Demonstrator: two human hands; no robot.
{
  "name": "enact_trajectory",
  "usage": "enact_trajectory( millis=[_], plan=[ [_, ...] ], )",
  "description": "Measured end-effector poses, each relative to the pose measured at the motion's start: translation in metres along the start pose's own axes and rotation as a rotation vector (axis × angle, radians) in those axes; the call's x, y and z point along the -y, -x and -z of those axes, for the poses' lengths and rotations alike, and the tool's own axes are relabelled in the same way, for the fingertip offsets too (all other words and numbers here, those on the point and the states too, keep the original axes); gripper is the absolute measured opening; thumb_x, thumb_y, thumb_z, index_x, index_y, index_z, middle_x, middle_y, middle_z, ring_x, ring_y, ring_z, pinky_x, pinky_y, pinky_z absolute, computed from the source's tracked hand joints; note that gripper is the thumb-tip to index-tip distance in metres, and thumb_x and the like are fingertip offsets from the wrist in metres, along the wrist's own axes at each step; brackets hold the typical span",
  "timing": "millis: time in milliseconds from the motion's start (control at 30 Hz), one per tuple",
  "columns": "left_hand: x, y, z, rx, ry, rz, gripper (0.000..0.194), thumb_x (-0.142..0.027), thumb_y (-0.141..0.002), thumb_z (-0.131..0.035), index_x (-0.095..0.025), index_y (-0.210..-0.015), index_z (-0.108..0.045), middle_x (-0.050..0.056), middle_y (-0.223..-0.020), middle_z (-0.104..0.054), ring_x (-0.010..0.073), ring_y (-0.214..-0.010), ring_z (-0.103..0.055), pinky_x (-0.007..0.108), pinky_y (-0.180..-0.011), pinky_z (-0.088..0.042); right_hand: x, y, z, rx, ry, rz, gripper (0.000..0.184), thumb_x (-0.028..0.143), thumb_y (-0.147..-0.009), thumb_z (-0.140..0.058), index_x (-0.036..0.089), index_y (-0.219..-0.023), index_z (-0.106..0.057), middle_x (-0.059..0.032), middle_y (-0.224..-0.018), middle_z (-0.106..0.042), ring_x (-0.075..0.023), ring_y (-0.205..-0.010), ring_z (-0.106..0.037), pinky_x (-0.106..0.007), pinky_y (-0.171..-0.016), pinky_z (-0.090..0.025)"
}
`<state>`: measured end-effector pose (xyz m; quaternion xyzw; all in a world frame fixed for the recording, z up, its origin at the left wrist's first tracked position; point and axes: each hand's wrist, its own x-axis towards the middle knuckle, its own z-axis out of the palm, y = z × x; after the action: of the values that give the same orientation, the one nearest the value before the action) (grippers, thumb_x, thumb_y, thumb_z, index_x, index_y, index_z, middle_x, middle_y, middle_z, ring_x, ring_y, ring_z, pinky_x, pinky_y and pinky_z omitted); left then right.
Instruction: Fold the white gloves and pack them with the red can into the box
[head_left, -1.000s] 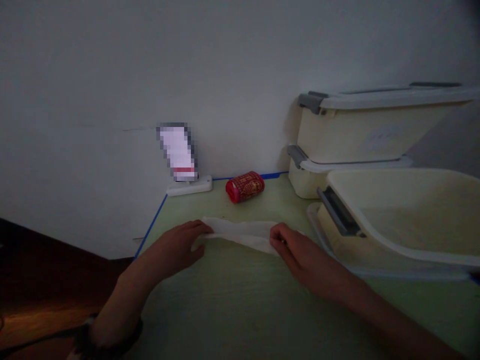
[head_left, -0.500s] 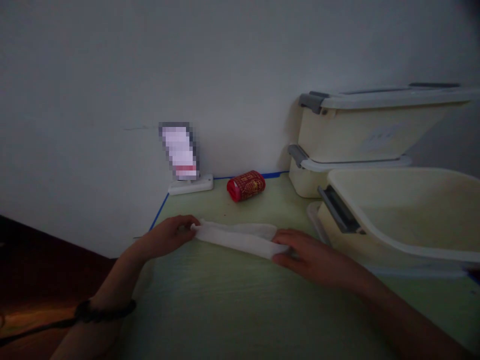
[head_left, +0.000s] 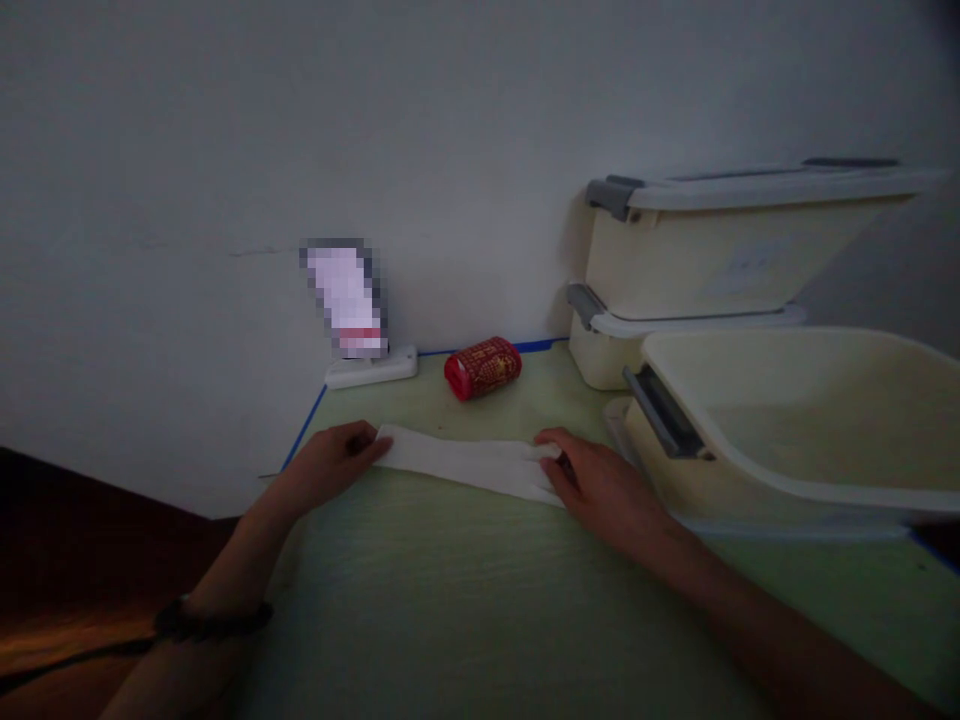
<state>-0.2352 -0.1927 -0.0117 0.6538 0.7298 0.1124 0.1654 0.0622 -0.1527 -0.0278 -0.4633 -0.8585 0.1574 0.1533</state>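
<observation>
A soft white folded strip point(head_left: 457, 462), cloth or paper I cannot tell, stretches between my hands low over the table. My left hand point(head_left: 337, 462) pinches its left end between thumb and fingers. At the other end my right hand point(head_left: 600, 485) grips the strip, thumb below and fingers above. Beyond it lies a red roll with gold print point(head_left: 484, 368), apart from both hands.
A phone point(head_left: 349, 300), its screen blurred out, leans on a white stand point(head_left: 373, 368) by the wall. Right of the roll, lidded cream boxes point(head_left: 690, 260) are stacked, with an open cream bin point(head_left: 750, 480) in front. Blue tape point(head_left: 307, 425) edges the green table point(head_left: 450, 610).
The white strip has gone from a loose, looped fold to a flatter, straighter band. My right hand has shifted its grip on the right end. The view has moved slightly.
</observation>
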Motion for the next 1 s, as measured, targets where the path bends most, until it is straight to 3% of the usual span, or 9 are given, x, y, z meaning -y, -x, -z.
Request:
enact_trajectory(
  millis=[200, 333, 500, 600, 733, 800, 867, 933, 1000],
  plan=[
    [-0.004, 0.000, -0.005, -0.066, 0.007, 0.057, 0.041, -0.055, -0.075, -0.043, -0.016, -0.086, -0.052, 0.004, -0.074, -0.057, 0.0176, -0.064, -0.055, 0.030, -0.061, -0.044, 0.008, 0.005, -0.003, -0.192, 0.136, 0.132, 0.032, 0.021, -0.085, -0.040, 0.014, -0.114, -0.055, -0.0148, -0.120, -0.048, -0.0263, -0.110, -0.045, -0.043, -0.091, -0.039],
    [-0.007, 0.002, -0.006, -0.075, -0.029, 0.038, 0.038, -0.052, -0.075, -0.046, -0.016, -0.084, -0.053, 0.009, -0.084, -0.059, 0.0205, -0.071, -0.057, 0.035, -0.066, -0.046, 0.018, 0.011, -0.012, -0.107, 0.074, 0.292, 0.038, 0.028, -0.087, -0.040, 0.016, -0.123, -0.047, -0.0110, -0.135, -0.039, -0.0239, -0.125, -0.031, -0.042, -0.103, -0.029],
    [-0.012, 0.000, -0.004, 0.003, 0.424, 0.030, 0.022, -0.041, -0.077, -0.049, -0.020, -0.084, -0.044, 0.006, -0.098, -0.061, 0.0178, -0.080, -0.060, 0.035, -0.070, -0.050, 0.012, 0.009, -0.021, -0.022, 0.019, 0.203, 0.052, 0.037, -0.090, -0.030, 0.008, -0.133, -0.032, -0.0152, -0.138, -0.034, -0.0231, -0.128, -0.028, -0.042, -0.105, -0.028],
    [-0.020, 0.002, -0.003, -0.047, 0.597, -0.010, 0.022, -0.030, -0.073, -0.057, -0.020, -0.087, -0.041, 0.004, -0.096, -0.059, 0.0156, -0.082, -0.060, 0.031, -0.071, -0.050, 0.007, 0.001, -0.021, -0.031, -0.015, 0.146, 0.059, 0.043, -0.089, -0.029, 0.004, -0.133, -0.030, -0.0192, -0.136, -0.036, -0.0256, -0.128, -0.028, -0.044, -0.104, -0.027],
    [-0.042, 0.018, 0.003, -0.149, 0.690, -0.329, 0.038, -0.018, -0.072, -0.061, -0.021, -0.106, -0.044, 0.001, -0.086, -0.056, 0.0135, -0.084, -0.056, 0.026, -0.073, -0.047, 0.007, -0.008, -0.014, -0.019, -0.104, 0.228, 0.077, 0.056, -0.079, -0.044, 0.006, -0.135, -0.026, -0.0189, -0.139, -0.031, -0.0270, -0.131, -0.020, -0.046, -0.106, -0.020],
    [-0.053, 0.030, 0.006, -0.048, 0.794, -0.573, 0.042, -0.009, -0.071, -0.062, -0.022, -0.108, -0.048, 0.001, -0.082, -0.056, 0.0125, -0.078, -0.056, 0.024, -0.068, -0.047, 0.009, -0.009, -0.007, 0.041, -0.202, 0.364, 0.080, 0.056, -0.073, -0.053, 0.013, -0.134, -0.026, -0.0139, -0.142, -0.027, -0.0247, -0.133, -0.015, -0.045, -0.107, -0.015],
    [-0.059, 0.040, 0.009, 0.104, 0.908, -0.771, 0.049, -0.002, -0.070, -0.060, -0.025, -0.111, -0.048, 0.000, -0.077, -0.056, 0.0114, -0.069, -0.055, 0.024, -0.061, -0.046, 0.012, -0.008, 0.001, 0.134, -0.333, 0.479, 0.070, 0.050, -0.070, -0.060, 0.019, -0.127, -0.036, -0.0086, -0.141, -0.031, -0.0224, -0.133, -0.015, -0.043, -0.107, -0.017],
    [-0.061, 0.044, 0.014, 0.172, 1.015, -0.883, 0.052, 0.002, -0.068, -0.059, -0.027, -0.110, -0.050, -0.002, -0.070, -0.054, 0.0110, -0.064, -0.052, 0.023, -0.056, -0.045, 0.015, -0.005, 0.008, 0.212, -0.468, 0.490, 0.050, 0.041, -0.069, -0.064, 0.021, -0.111, -0.047, -0.0065, -0.129, -0.046, -0.0211, -0.126, -0.032, -0.039, -0.100, -0.029],
    [-0.061, 0.044, 0.019, 0.103, 1.120, -0.872, 0.048, 0.003, -0.065, -0.060, -0.028, -0.102, -0.057, -0.004, -0.064, -0.051, 0.0110, -0.061, -0.051, 0.023, -0.055, -0.045, 0.016, -0.003, 0.013, 0.280, -0.575, 0.423, 0.042, 0.036, -0.067, -0.067, 0.020, -0.101, -0.049, -0.0042, -0.106, -0.057, -0.0179, -0.102, -0.052, -0.032, -0.085, -0.042]
  ],
)
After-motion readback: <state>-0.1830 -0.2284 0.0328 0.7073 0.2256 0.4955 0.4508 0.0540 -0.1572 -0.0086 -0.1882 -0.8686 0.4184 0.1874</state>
